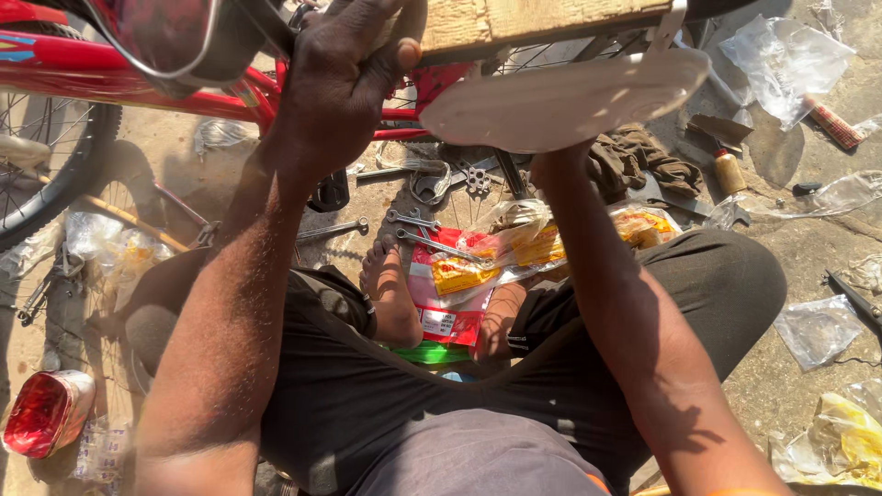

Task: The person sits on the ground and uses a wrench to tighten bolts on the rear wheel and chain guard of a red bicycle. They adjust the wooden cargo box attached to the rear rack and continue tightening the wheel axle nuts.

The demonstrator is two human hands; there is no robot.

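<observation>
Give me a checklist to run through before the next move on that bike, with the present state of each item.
1. Left hand gripping the wooden board by the red bicycle frame: ok.
2. Right hand visible: not ok, it is hidden behind the pale oval plate.
3. Right hand's grip: cannot tell.
4. Spanners near the bare foot: ok, on the ground ahead.
5. Ground under the work uncluttered: not ok, plastic packets and a rag lie there.
</observation>
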